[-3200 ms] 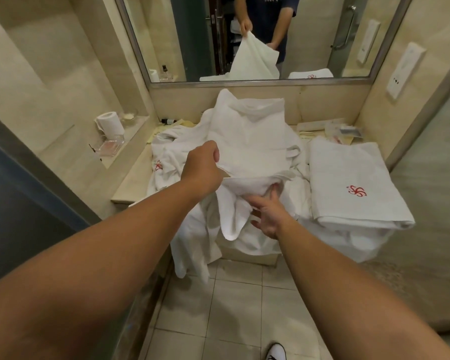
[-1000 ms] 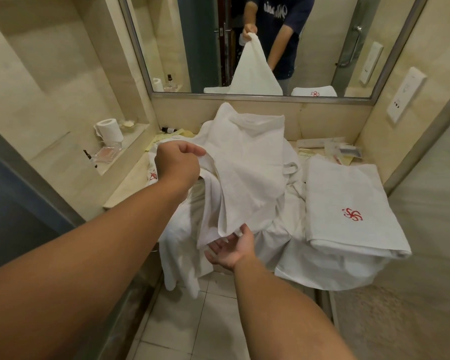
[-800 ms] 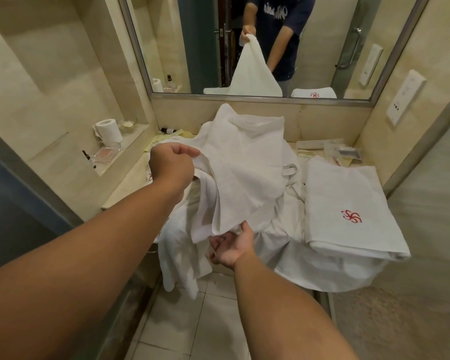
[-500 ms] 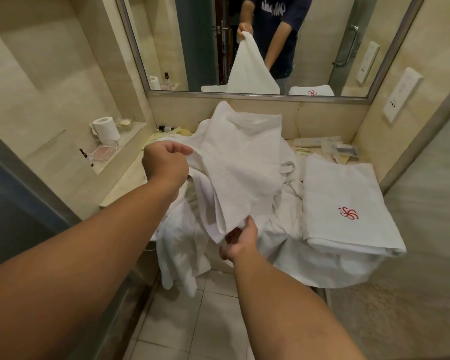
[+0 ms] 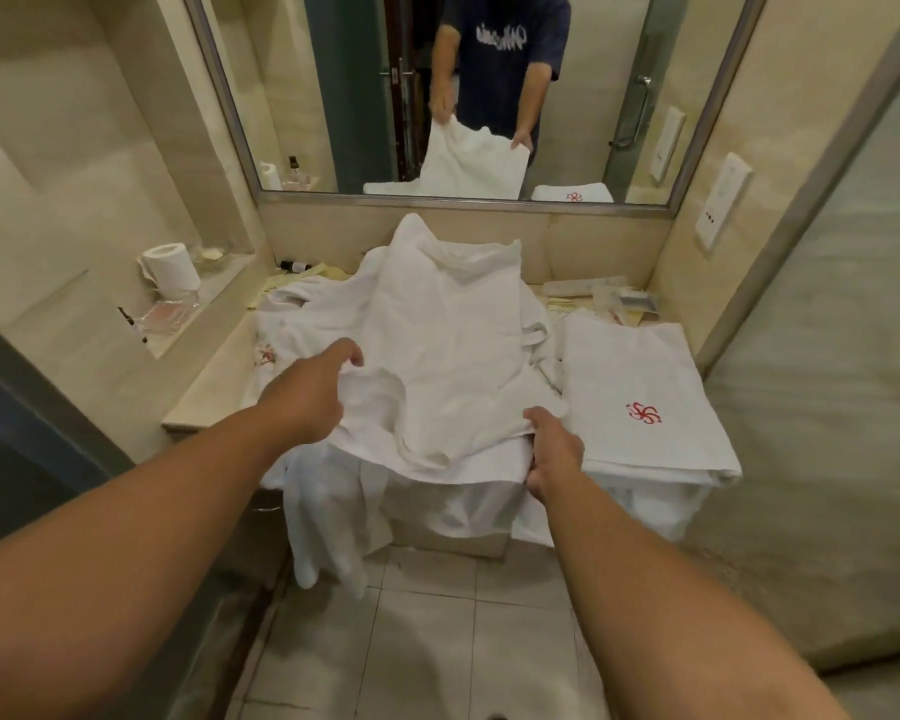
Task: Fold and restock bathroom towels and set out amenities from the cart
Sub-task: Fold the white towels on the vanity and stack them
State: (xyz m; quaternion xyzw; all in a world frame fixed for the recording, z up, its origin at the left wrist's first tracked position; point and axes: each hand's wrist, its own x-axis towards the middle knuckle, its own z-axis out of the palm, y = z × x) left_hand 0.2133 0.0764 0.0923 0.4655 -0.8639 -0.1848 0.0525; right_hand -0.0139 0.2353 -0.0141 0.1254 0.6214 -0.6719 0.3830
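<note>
My left grip [image 5: 307,400] is clamped on the near left edge of the towel [image 5: 453,345], fingers curled over a bunched fold of the cloth. My right grip [image 5: 554,452] is clamped on the near right corner of the same towel, thumb on top and fingers tucked under. The towel is white and lies spread between my two hands on top of a heap of white linen [image 5: 328,522] on the counter [image 5: 211,379]. Its far end is rumpled up against the wall below the mirror [image 5: 281,85]. Part of the heap hangs over the front edge of the counter toward the tiled floor [image 5: 422,641].

Just beside my right grip, on the right of the counter, a folded towel [image 5: 619,366] lies flat with a red emblem [image 5: 644,412] facing up. Behind it, in the back right corner, there are some small packets [image 5: 619,301]; I cannot tell what they hold. A small dark bottle [image 5: 294,265] lies on its side at the back left.

On the ledge to the left a toilet roll [image 5: 170,265] stands upright, with a clear tray [image 5: 170,314] just in front of it. The mirror shows a person in a dark shirt holding the towel by two corners
</note>
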